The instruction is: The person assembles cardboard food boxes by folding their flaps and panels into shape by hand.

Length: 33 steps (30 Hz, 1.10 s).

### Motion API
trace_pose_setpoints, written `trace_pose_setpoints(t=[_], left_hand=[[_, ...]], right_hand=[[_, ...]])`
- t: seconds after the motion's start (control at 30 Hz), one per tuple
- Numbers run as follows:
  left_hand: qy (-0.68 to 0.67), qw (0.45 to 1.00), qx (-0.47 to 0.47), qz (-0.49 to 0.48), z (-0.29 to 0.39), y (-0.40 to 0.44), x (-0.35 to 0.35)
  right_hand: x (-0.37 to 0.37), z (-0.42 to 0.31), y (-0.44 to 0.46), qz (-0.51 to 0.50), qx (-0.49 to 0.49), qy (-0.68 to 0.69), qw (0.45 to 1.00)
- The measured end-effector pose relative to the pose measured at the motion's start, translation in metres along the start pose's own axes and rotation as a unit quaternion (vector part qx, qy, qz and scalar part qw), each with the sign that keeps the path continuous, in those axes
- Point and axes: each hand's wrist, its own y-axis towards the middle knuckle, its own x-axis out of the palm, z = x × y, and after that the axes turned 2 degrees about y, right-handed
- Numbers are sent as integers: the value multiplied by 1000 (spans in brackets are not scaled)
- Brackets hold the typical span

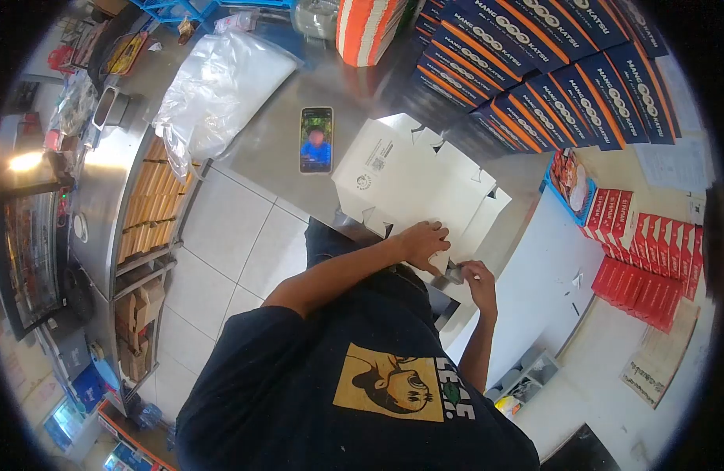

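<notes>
An unfolded cardboard box (417, 184), pale inside with dark print near one end, lies flat on the steel counter against my body. My left hand (423, 245) rests on its near edge, fingers spread and slightly bent, holding nothing. Beside it, my right hand (479, 282) is closed with its fingertips pinched on a small dark-sided corner flap (454, 272) of the box. A phone (316, 141) with a lit screen lies on the counter just left of the cardboard.
Stacks of dark blue and orange printed boxes (534, 74) rise at the back right. A clear plastic bag (224, 86) lies at the back left, near an orange-striped bag (367, 31). Red cartons (640, 275) are piled at the right, beside a blue tray (570, 187).
</notes>
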Motion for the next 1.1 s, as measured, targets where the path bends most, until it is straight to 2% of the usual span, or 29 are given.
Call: trace_pose_setpoints(t=[0.03,0.1,0.13,0.2,0.23,0.3,0.33,0.37,0.4,0.43,0.47,0.53,0.57,0.63,0.73,0.8,0.9,1.07,1.1], left_hand=[[22,1000,9,11,3,0,-3],[17,1000,13,20,7,1,-7],[13,999,18,28,8,2,-8],[-14,998,16,62,10,7,-8],[-42,995,15,95,11,9,-8],[-35,994,3,107,15,19,-10],[-29,992,-8,119,17,23,-13],[-31,992,-9,120,18,25,-17],[-106,991,-46,74,20,25,-29],[-181,980,-81,28,20,26,-35],[-181,980,-81,30,19,26,-41],[-229,972,-47,-33,16,24,-45],[-230,972,-47,-31,18,22,-45],[-182,982,-3,50,21,19,-43],[-149,985,1,87,23,20,-37],[-178,981,-5,78,22,19,-36],[-205,977,-14,64,21,17,-43],[-210,974,14,77,11,17,-45],[-232,971,-11,63,18,17,-58]], right_hand=[[0,-5,1,-1,0,-2,1000],[5,-19,3,109,-36,-51,992],[6,-25,4,108,-36,-53,992],[9,-37,4,202,-79,-63,974],[7,-41,2,201,-79,-63,974],[5,-48,-3,200,82,27,976],[5,-49,-4,199,84,26,976],[5,-51,-3,199,28,59,978],[5,-52,-3,198,-28,92,975],[4,-49,-4,197,-28,90,976],[5,-45,-5,220,-29,93,971],[4,-49,-5,239,-31,94,966],[4,-51,-6,259,-14,106,960],[1,-54,-6,279,3,117,953],[-3,-56,-4,293,36,131,946],[-6,-65,1,301,-47,18,952],[-14,-82,4,260,-71,4,963],[-22,-83,4,257,15,25,966],[-23,-80,4,263,25,32,964]])
